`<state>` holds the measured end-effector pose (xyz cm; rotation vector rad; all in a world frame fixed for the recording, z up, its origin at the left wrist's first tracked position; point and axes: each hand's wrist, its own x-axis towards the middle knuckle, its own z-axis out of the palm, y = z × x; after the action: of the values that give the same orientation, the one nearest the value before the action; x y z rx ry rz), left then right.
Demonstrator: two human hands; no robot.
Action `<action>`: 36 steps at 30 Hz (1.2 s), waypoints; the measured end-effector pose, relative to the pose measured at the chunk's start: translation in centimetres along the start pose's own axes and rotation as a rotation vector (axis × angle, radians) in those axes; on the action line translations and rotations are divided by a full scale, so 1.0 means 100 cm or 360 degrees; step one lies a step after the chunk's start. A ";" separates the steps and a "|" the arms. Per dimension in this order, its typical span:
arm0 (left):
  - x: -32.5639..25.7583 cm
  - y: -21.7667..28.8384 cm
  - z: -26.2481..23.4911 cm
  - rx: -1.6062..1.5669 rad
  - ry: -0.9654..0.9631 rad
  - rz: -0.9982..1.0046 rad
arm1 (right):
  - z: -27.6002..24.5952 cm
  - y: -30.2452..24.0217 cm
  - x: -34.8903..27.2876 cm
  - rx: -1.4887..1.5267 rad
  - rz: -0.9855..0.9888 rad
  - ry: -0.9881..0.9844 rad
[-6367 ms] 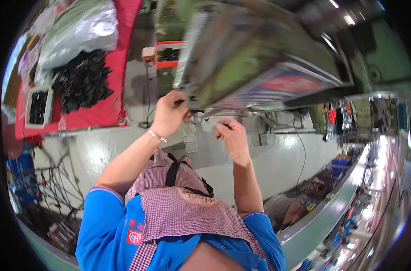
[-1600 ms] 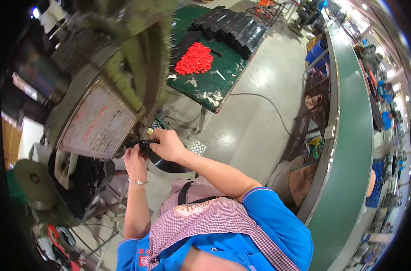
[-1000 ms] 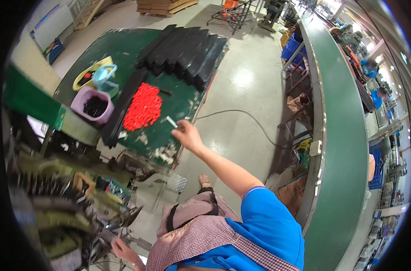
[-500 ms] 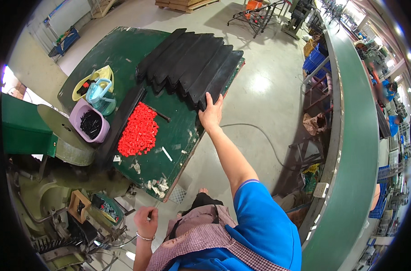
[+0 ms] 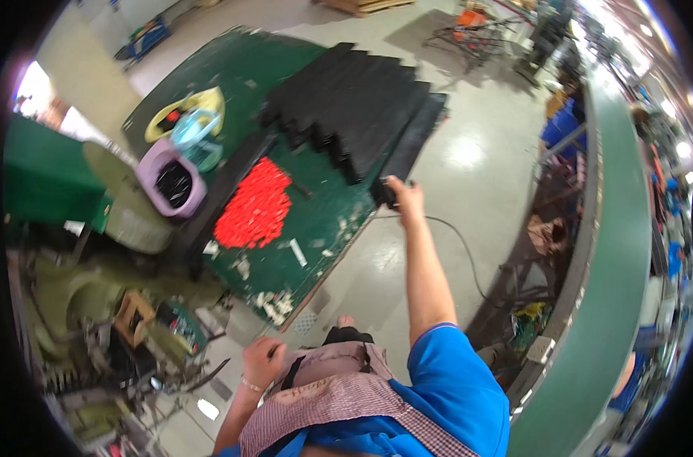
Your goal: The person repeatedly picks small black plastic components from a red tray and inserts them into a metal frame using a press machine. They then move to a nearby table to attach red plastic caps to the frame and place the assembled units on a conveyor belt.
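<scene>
Right hand [image 5: 402, 194] stretched far forward, fingers clamped on corner of black tray [image 5: 407, 145] at near edge of green tabletop [image 5: 316, 221]. Tray is lowest of stepped stack of black trays [image 5: 346, 99], just left of and beyond that hand. Heap of red caps [image 5: 255, 204] on tabletop, well left of right hand. Purple tub [image 5: 171, 183] of dark parts further left. Left hand [image 5: 262, 359] drawn in near apron, fingers curled into fist; whether it holds anything, cannot tell. Grey-green machine [image 5: 110, 335] just left of left hand.

Bright overhead light, floor [image 5: 468, 152] glare, fisheye edges, slight blur
</scene>
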<state>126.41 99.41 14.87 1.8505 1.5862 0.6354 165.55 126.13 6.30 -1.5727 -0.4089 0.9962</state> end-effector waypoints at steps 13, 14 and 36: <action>-0.032 -0.021 -0.014 -0.0146 0.0016 -0.0051 | 0.040 0.066 -0.180 0.0004 0.0132 -0.0279; -0.033 -0.024 -0.014 -0.0168 0.0003 -0.0062 | 0.047 0.071 -0.206 0.0025 0.0167 -0.0277; -0.020 -0.096 0.009 -0.1066 0.0271 -0.0552 | 0.036 0.085 -0.341 -0.0608 0.0372 -0.1099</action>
<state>120.06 98.26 7.46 1.0294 1.4988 1.0252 140.95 101.24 11.13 -1.5959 -0.9490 1.7254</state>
